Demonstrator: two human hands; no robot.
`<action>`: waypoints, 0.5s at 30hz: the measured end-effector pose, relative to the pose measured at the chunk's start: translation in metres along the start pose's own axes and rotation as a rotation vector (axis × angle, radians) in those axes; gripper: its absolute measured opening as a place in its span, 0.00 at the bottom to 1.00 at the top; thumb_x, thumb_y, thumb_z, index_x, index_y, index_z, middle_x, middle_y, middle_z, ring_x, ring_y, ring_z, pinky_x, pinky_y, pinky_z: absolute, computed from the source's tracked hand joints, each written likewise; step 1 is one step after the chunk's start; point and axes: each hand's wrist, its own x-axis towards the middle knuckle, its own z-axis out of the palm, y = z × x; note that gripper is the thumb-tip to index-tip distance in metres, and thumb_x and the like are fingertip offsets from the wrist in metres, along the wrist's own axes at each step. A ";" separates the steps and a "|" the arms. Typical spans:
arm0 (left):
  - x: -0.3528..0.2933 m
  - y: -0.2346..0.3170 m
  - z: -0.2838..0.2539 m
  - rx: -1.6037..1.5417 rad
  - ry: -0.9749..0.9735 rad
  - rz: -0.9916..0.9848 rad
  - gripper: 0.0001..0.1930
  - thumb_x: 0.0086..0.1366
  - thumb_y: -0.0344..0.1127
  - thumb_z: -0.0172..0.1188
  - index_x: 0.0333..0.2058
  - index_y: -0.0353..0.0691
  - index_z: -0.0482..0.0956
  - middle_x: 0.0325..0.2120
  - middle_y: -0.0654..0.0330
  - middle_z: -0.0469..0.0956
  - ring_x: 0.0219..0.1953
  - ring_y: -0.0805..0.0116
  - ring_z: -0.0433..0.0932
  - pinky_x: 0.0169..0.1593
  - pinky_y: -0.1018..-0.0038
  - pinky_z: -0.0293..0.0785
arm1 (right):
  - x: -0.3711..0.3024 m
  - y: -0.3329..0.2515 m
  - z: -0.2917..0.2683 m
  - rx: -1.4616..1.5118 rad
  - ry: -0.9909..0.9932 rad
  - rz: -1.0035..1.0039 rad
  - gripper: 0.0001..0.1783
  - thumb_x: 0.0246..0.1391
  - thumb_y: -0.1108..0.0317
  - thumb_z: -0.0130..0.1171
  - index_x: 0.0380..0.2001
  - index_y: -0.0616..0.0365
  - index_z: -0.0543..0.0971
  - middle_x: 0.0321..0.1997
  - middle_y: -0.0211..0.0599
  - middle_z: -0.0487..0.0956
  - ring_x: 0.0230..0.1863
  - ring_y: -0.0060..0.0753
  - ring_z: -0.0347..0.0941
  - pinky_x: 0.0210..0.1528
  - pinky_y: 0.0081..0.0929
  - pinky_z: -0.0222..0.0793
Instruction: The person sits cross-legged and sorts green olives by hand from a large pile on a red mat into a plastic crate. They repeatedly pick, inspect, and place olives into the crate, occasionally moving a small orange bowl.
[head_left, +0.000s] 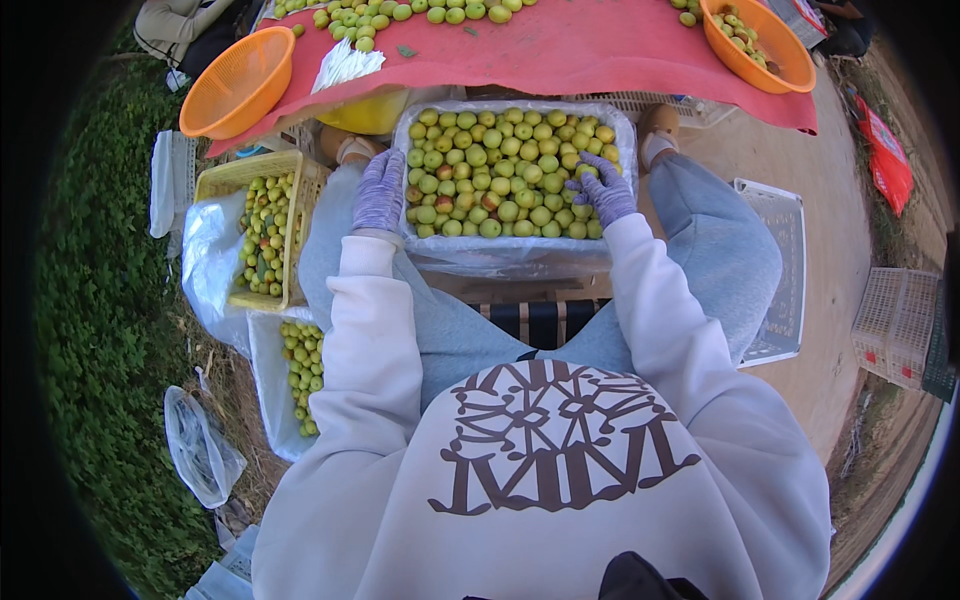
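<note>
A crate lined with clear plastic (pixel 520 258) stands between my knees, filled with small round green-yellow fruit (pixel 500 170), a few with a reddish blush. My left hand (pixel 380 192), in a purple knit glove, lies along the crate's left rim with its fingers stretched out, holding nothing that I can see. Over the right side of the fruit is my right hand (pixel 606 190), also gloved. Its fingers and thumb curl around one green fruit (pixel 587 171), partly hidden by the glove.
Beyond the crate, a red cloth (pixel 560 60) bears more fruit, with an orange basket (pixel 240 85) at the left and another orange basket (pixel 790 60) at the right. A yellow crate (pixel 295 230) of fruit and a lined white crate (pixel 262 370) stand left. A white crate (pixel 790 270) lies right.
</note>
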 end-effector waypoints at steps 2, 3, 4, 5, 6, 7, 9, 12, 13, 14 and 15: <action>-0.008 -0.006 -0.017 -0.065 0.040 0.118 0.20 0.71 0.43 0.50 0.54 0.38 0.75 0.49 0.50 0.78 0.51 0.58 0.76 0.57 0.69 0.68 | 0.002 0.000 0.003 -0.239 0.076 -0.066 0.23 0.53 0.77 0.63 0.53 0.56 0.73 0.52 0.39 0.74 0.45 0.31 0.76 0.42 0.23 0.77; -0.011 -0.009 -0.016 -0.070 0.009 0.050 0.19 0.71 0.43 0.51 0.54 0.38 0.76 0.48 0.50 0.78 0.51 0.59 0.76 0.56 0.69 0.69 | 0.003 0.000 0.007 -0.366 0.137 -0.094 0.23 0.53 0.76 0.64 0.52 0.56 0.73 0.52 0.39 0.74 0.46 0.32 0.76 0.42 0.24 0.77; -0.014 -0.013 -0.014 -0.091 -0.009 0.020 0.19 0.70 0.42 0.51 0.53 0.37 0.76 0.48 0.50 0.78 0.51 0.60 0.76 0.56 0.70 0.69 | 0.004 0.003 0.015 -0.433 0.189 -0.239 0.22 0.52 0.74 0.65 0.51 0.55 0.74 0.50 0.42 0.75 0.46 0.38 0.77 0.44 0.29 0.76; -0.016 -0.018 -0.009 -0.113 -0.024 -0.010 0.18 0.70 0.41 0.52 0.53 0.37 0.76 0.48 0.50 0.79 0.50 0.60 0.76 0.56 0.70 0.69 | 0.006 0.003 0.023 -0.613 0.211 -0.405 0.22 0.51 0.73 0.66 0.50 0.54 0.75 0.50 0.42 0.76 0.46 0.40 0.76 0.46 0.31 0.75; -0.015 -0.022 -0.001 -0.141 -0.006 -0.093 0.17 0.70 0.38 0.53 0.52 0.37 0.77 0.48 0.51 0.79 0.49 0.63 0.77 0.55 0.71 0.70 | 0.008 0.004 0.033 -0.810 0.247 -0.523 0.22 0.50 0.72 0.66 0.50 0.54 0.75 0.49 0.43 0.76 0.47 0.42 0.76 0.48 0.32 0.75; -0.012 -0.026 0.008 -0.219 -0.004 -0.097 0.17 0.69 0.39 0.53 0.52 0.37 0.77 0.48 0.51 0.79 0.49 0.63 0.77 0.55 0.71 0.70 | 0.009 0.004 0.042 -1.011 0.296 -0.607 0.22 0.50 0.71 0.67 0.50 0.54 0.75 0.48 0.44 0.77 0.48 0.44 0.75 0.49 0.34 0.74; -0.010 -0.034 0.027 -0.347 0.007 -0.147 0.17 0.69 0.39 0.54 0.52 0.36 0.77 0.48 0.52 0.79 0.49 0.63 0.77 0.55 0.71 0.70 | 0.013 0.006 0.066 -1.100 0.136 -0.571 0.20 0.51 0.64 0.65 0.49 0.51 0.77 0.48 0.43 0.77 0.52 0.46 0.73 0.56 0.38 0.68; -0.006 -0.044 0.043 -0.289 0.042 -0.176 0.19 0.68 0.40 0.55 0.53 0.36 0.76 0.48 0.51 0.79 0.49 0.62 0.77 0.55 0.71 0.70 | 0.029 0.011 0.103 -1.329 -0.018 -0.682 0.20 0.53 0.58 0.63 0.50 0.48 0.77 0.52 0.38 0.77 0.55 0.47 0.71 0.61 0.40 0.64; -0.005 -0.047 0.044 -0.326 0.062 -0.173 0.20 0.67 0.40 0.55 0.53 0.35 0.76 0.48 0.50 0.79 0.49 0.61 0.77 0.55 0.71 0.70 | 0.032 0.014 0.110 -1.351 -0.031 -0.690 0.20 0.54 0.58 0.63 0.50 0.48 0.77 0.52 0.39 0.77 0.56 0.47 0.71 0.61 0.40 0.63; -0.005 -0.051 0.044 -0.345 0.072 -0.191 0.20 0.67 0.40 0.55 0.53 0.35 0.75 0.48 0.49 0.78 0.50 0.60 0.76 0.56 0.71 0.70 | 0.036 0.017 0.117 -1.376 -0.040 -0.684 0.20 0.54 0.58 0.62 0.50 0.48 0.77 0.53 0.39 0.77 0.57 0.47 0.70 0.62 0.40 0.63; -0.004 -0.054 0.045 -0.351 0.105 -0.162 0.21 0.66 0.41 0.56 0.53 0.34 0.75 0.48 0.48 0.78 0.50 0.60 0.76 0.56 0.71 0.69 | 0.039 0.020 0.121 -1.416 -0.046 -0.650 0.20 0.54 0.58 0.62 0.50 0.48 0.77 0.54 0.39 0.77 0.58 0.47 0.70 0.63 0.40 0.62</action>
